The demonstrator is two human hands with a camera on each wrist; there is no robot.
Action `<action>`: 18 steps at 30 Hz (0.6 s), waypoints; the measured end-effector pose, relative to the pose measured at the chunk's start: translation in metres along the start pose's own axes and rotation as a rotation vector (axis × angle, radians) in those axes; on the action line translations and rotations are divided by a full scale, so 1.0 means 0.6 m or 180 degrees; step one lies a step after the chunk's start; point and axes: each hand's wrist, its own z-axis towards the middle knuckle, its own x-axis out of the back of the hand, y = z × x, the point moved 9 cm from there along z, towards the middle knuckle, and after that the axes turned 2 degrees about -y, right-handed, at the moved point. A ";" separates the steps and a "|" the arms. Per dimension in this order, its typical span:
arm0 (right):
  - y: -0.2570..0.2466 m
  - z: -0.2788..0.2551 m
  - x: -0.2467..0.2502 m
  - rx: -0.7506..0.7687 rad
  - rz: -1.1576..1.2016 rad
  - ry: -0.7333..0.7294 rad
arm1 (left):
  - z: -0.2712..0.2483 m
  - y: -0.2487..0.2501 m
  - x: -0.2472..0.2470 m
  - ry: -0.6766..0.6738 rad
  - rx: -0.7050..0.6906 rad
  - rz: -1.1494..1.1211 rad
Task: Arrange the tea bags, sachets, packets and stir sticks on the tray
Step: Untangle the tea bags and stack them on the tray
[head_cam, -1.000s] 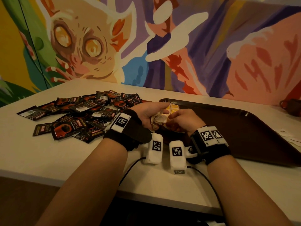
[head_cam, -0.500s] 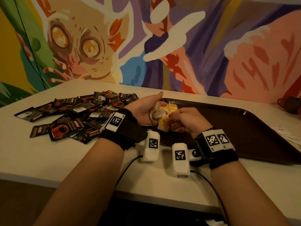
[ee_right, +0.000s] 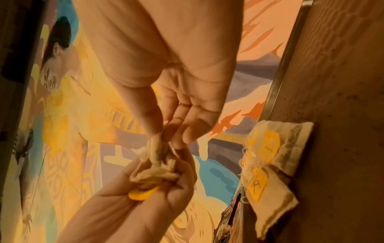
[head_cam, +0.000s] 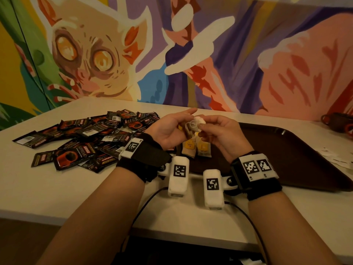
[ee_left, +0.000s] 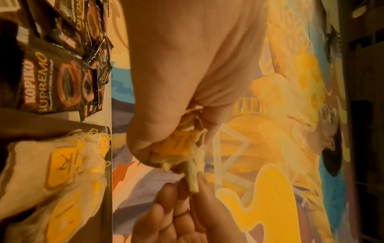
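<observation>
My left hand [head_cam: 172,129] grips a crumpled bunch of tea bags [head_cam: 192,127] with yellow tags, raised above the near left corner of the dark brown tray [head_cam: 286,150]. My right hand [head_cam: 214,131] pinches one tea bag [ee_right: 155,151] at the top of that bunch between thumb and fingers. The bunch [ee_left: 182,148] shows in the left wrist view inside my curled fingers. A few more tea bags [head_cam: 196,148] lie flat on the tray just below both hands.
A heap of black and red coffee sachets [head_cam: 86,138] covers the white table [head_cam: 57,188] to the left. A dark cup [head_cam: 336,123] stands at the far right, white paper items [head_cam: 336,159] beyond the tray's right edge. A painted wall rises behind.
Both hands have risen from the tray corner with the tea bag bunch. The tea bags on the tray beneath them are now uncovered.
</observation>
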 end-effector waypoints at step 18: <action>0.005 0.006 0.015 -0.0043 0.0433 0.0074 | 0.006 0.003 0.036 0.0435 0.0052 0.0291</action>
